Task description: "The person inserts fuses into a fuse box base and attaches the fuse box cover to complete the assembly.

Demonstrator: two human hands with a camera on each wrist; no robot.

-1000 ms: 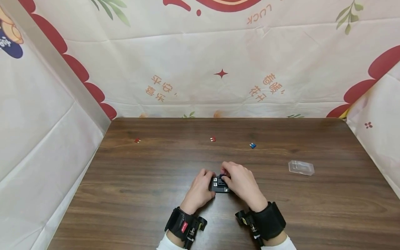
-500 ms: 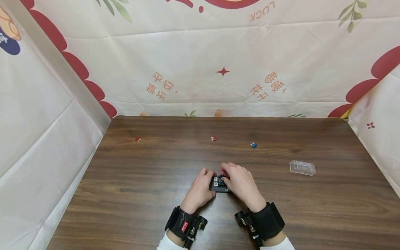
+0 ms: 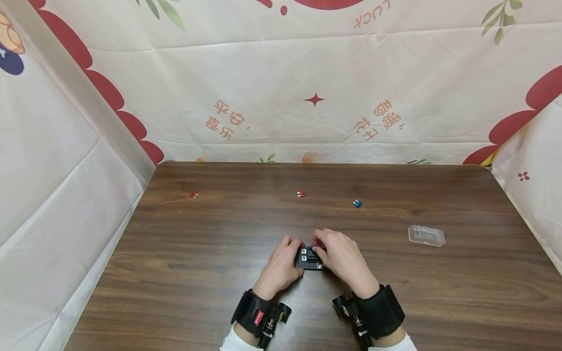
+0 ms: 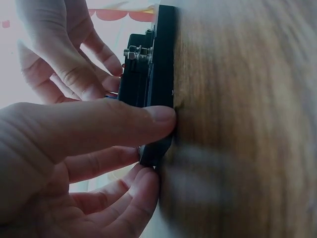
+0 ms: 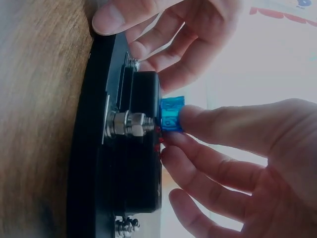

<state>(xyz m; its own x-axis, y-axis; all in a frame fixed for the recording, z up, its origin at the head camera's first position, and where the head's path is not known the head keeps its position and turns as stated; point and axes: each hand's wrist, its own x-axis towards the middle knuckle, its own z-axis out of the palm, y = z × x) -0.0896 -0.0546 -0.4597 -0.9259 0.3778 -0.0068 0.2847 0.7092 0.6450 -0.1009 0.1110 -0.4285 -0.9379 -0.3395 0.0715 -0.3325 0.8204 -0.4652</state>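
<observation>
Right fingers: the right hand (image 3: 341, 253) has its thumb and a fingertip drawn together on the blue fuse (image 5: 172, 113), pinching it.
Fuse: at the block's (image 5: 141, 183) top face, its body standing out on the side away from the table; its blades are hidden, so how deep it sits cannot be told.
Key relation: the fuse lies between the right fingertips and the top face; its broad edge appears to run along that face, and the right hand is nearer to it.
Left fingers: the left hand (image 3: 278, 268) is clamped on the block's left end, thumb at the near side, other fingers at the far side.
Block: flat on the table (image 3: 184, 273), between the hands, metal studs (image 5: 132, 124) beside its raised part.
Beyond: a loose blue fuse (image 3: 357, 203) and two red pieces, left (image 3: 193, 194) and middle (image 3: 301, 194), lie well apart.
Far right: a clear box (image 3: 426, 236).
</observation>
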